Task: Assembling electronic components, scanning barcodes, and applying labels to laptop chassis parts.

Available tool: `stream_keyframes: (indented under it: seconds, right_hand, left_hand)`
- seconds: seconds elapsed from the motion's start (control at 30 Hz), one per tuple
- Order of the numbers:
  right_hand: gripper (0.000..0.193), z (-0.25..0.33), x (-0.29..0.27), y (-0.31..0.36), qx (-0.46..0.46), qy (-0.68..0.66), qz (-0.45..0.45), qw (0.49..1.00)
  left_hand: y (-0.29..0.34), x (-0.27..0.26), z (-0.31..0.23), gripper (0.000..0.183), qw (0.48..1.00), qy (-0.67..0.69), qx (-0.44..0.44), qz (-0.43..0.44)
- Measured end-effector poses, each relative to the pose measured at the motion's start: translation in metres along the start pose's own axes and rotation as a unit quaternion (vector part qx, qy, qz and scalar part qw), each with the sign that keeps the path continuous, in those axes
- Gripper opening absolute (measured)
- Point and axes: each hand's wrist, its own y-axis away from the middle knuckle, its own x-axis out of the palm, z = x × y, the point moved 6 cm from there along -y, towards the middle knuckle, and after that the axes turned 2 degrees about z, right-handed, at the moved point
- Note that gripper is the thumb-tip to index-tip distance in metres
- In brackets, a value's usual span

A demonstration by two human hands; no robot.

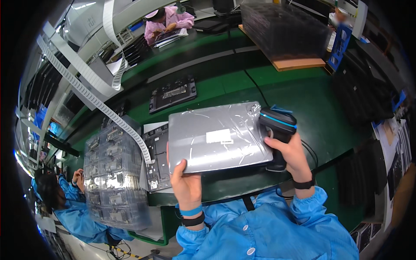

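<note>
A flat silver laptop cover (195, 145) wrapped in clear film, with a white label (219, 136) at its middle, is held tilted in front of me. My left hand (186, 184) grips its near left edge, the thumb on top and the other fingers hidden beneath. My right hand (291, 152) is closed round the handle of a black barcode scanner (279, 119) with a blue stripe, its thumb near the cover's right edge. Just left of the cover lies an opened dark laptop chassis (157, 173), partly hidden by it.
Stacked clear trays of circuit boards (115, 177) stand at the left. A long strip of labels (102, 104) hangs across to the chassis. Another chassis (173, 95) lies farther back, and dark transparent trays (284, 30) rest at the far right. Co-workers sit at the left and across the bench.
</note>
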Motion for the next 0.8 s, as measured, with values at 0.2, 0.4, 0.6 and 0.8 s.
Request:
stream_keyframes:
  seconds: [0.2,0.4,0.6,0.8]
  right_hand:
    - [0.035,-0.031,-0.002,-0.019,0.029,0.066,-0.010,0.997]
    - [0.035,-0.024,-0.003,-0.014,0.026,0.167,-0.027,0.985]
    - [0.035,0.005,0.013,-0.003,0.003,0.096,-0.022,0.995]
    - [0.027,0.006,0.042,0.005,0.062,0.107,0.100,0.987]
  left_hand:
    - [-0.018,-0.009,-0.002,0.067,0.957,-0.290,0.029,0.014]
    - [-0.021,-0.019,-0.012,0.067,0.905,-0.414,0.081,0.057]
    - [0.006,0.017,0.004,0.096,0.992,0.040,-0.010,0.120]
    - [0.002,0.010,0.053,0.051,0.993,0.089,-0.071,0.021]
